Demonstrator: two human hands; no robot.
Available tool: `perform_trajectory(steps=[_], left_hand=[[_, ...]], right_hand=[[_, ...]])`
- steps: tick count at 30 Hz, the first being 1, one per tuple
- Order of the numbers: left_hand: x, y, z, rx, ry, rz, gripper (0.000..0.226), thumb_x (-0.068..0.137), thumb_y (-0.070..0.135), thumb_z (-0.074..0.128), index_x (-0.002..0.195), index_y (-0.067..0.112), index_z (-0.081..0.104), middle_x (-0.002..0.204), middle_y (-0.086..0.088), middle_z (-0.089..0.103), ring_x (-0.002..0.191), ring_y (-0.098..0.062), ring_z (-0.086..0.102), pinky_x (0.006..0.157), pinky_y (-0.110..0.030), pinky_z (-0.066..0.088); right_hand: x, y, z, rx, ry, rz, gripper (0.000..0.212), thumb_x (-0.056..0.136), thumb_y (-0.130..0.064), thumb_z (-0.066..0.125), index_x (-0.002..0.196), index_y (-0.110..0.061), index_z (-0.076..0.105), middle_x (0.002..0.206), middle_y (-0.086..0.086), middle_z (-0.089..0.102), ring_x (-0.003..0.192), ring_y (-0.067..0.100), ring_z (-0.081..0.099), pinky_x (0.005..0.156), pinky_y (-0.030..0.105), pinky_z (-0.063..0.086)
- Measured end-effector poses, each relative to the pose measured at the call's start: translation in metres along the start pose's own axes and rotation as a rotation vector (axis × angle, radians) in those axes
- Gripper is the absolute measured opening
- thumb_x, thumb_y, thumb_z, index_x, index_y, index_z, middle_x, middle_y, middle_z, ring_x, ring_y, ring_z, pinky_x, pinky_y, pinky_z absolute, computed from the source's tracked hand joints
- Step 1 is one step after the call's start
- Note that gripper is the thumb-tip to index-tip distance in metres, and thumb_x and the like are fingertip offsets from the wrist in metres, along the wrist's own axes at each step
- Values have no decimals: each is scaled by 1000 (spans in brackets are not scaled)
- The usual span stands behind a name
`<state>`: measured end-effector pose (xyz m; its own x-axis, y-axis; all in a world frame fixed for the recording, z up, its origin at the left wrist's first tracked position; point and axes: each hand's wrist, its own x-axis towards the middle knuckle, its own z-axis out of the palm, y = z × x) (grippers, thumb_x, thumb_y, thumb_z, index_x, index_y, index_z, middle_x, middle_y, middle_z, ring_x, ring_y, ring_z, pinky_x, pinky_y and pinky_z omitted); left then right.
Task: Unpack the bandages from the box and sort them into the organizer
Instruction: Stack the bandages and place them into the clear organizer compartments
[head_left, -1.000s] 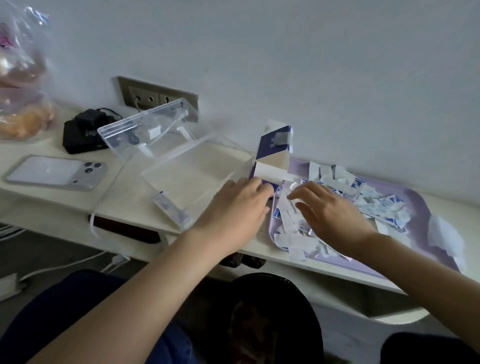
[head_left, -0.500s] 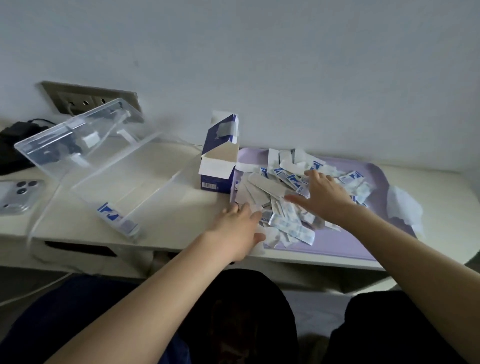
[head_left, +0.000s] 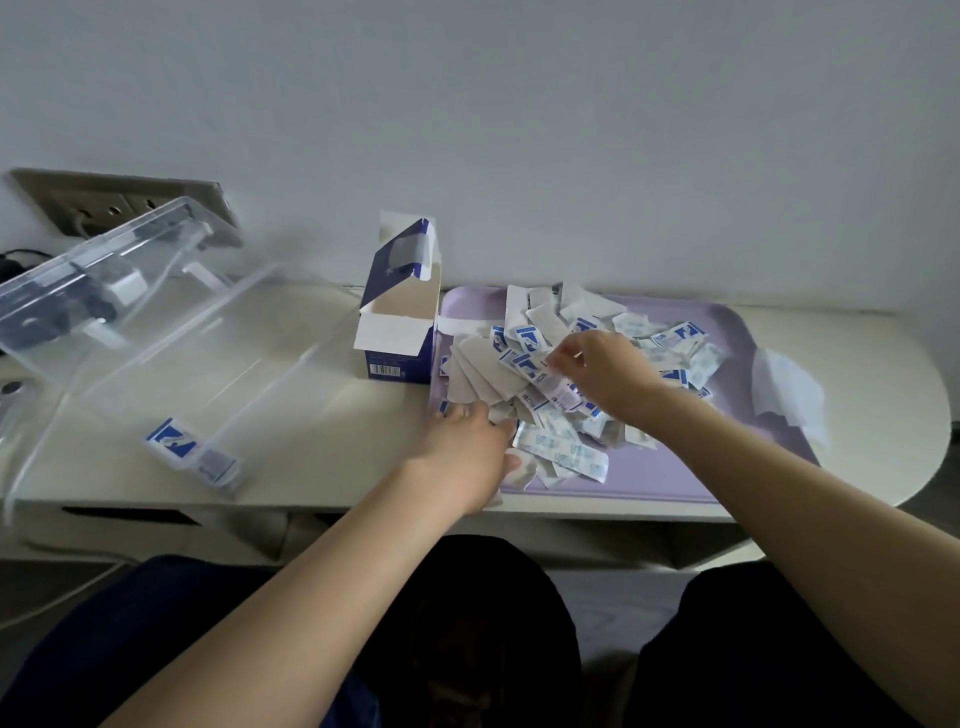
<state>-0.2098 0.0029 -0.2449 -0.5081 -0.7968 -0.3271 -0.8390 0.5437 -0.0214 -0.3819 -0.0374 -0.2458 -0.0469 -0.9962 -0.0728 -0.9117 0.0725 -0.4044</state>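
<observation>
On the pale table (head_left: 322, 415) against the wall, our right hand (head_left: 605, 371) pinches one bandage from the pile (head_left: 550, 395) on the purple tray (head_left: 675, 467) while our left hand (head_left: 462, 447), fingers loosely spread, should steady the heap's edge beside the emptied box (head_left: 397, 332), well apart from the clear organizer (head_left: 171, 364).

Plain pale wall (head_left: 571, 130), light soft and even. Wall socket plate (head_left: 124, 200) far left. Cream tabletop (head_left: 322, 415) with rounded right end; grey floor (head_left: 623, 613) below.

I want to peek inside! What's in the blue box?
The blue box stands open, and only its bare white inner walls show. Its bottom is hidden, so any leftover bandages can't be seen.
</observation>
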Motion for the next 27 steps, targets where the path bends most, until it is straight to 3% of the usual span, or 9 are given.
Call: perform_trajectory(steps=[3,6,9,13,16,18,20,23,27], left_hand=[[0,2,-1,-4,29,-15,43,101,39,31,137,16,35,136,-13,40,126,-31,40,101,-37,33],[3,3,-4,-73,124,-56,38,101,34,33,131,10,37,130,-11,45,120,-29,46,94,-35,37],[11,0,-5,-144,214,-91,32,99,19,40,129,8,35,127,-13,42,114,-30,47,92,-36,37],[22,-4,5,-141,234,-42,41,99,23,42,138,15,31,132,-12,37,115,-31,44,104,-45,32],[29,-6,13,-106,219,-47,49,99,34,39,143,18,25,138,-11,34,119,-29,46,114,-50,17],[31,-6,14,-119,231,-61,53,98,39,40,143,16,24,135,-10,39,119,-28,46,113,-47,18],[31,-5,11,-164,226,-82,53,98,41,41,140,12,28,132,-11,42,119,-29,44,107,-41,28],[31,-4,9,-152,234,-91,52,96,45,43,132,9,35,128,-12,43,114,-29,47,100,-39,33],[31,-4,9,-163,224,-107,51,95,43,49,129,8,38,126,-12,43,113,-29,48,97,-37,35]], right_hand=[[2,7,3,30,13,2,19,90,-23,59,105,-12,64,108,4,66,95,21,61,82,33,49],[2,9,5,8,-24,-21,38,82,-30,69,114,-13,57,115,3,59,102,20,56,86,31,44],[-1,7,9,81,-50,-84,49,77,-25,75,118,-10,53,117,5,58,102,18,55,87,24,43],[-7,-2,12,174,-61,-121,64,73,-18,79,125,-7,44,123,9,52,108,20,53,94,34,46],[-12,-5,14,59,-25,-49,75,74,-32,77,132,-7,35,130,10,45,118,23,47,97,33,41],[-14,-6,15,-64,-58,13,83,73,-46,73,133,-5,33,132,11,43,122,26,42,100,35,37],[-16,-7,16,-107,-111,39,83,73,-50,71,131,-3,34,130,11,45,120,27,45,97,36,40],[-21,-13,15,41,-134,62,73,74,-37,76,127,-3,38,123,12,49,108,26,53,87,34,46],[-25,-21,17,178,-161,44,66,78,-22,74,130,-5,37,107,7,48,96,20,49,76,25,39]])
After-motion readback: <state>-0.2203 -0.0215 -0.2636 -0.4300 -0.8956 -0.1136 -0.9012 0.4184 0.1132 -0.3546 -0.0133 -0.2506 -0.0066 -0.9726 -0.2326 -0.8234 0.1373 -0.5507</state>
